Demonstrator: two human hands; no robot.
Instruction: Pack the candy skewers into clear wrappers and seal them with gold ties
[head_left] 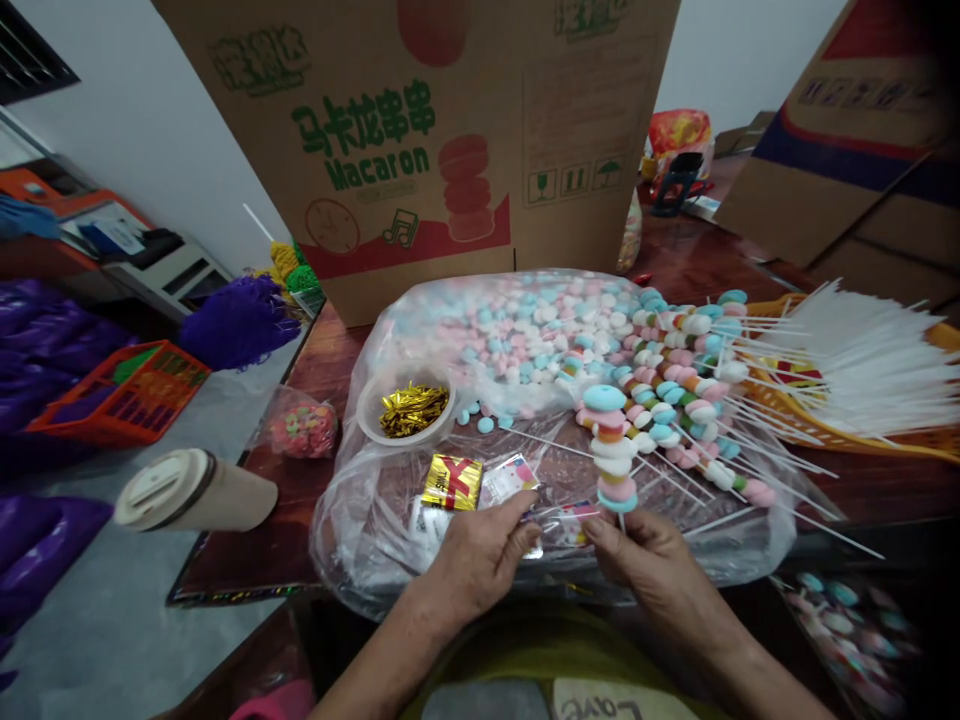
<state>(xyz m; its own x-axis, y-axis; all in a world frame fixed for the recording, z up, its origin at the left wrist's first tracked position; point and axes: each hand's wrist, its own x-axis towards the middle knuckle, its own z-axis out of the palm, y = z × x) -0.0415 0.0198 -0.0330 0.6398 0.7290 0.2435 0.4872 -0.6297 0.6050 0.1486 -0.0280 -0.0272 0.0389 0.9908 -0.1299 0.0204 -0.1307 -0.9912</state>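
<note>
Upright in my right hand (pixel 649 550) is a marshmallow skewer (pixel 615 450), its blue, pink, white and yellowish pieces stacked above my fingers. Thumb and fingers pinch the thin stick just below the lowest blue piece. My left hand (pixel 484 550) lies low over small flat packets, index finger and thumb apart; its other fingertips are hidden. Beside it are a gold square packet (pixel 451 482) with red print and a white printed packet (pixel 510 480). Another colourful packet (pixel 571 524) lies between both hands, on clear plastic.
Loose marshmallows (pixel 540 330) fill a clear bag. A white bowl (pixel 365 412) holds gold twist ties (pixel 414 408). Finished skewers (pixel 682 390) are piled at right, near an orange basket (pixel 847 435) of white sticks (pixel 870 360). A large carton (pixel 480 230) stands behind; a lidded cup (pixel 225 492) stands left.
</note>
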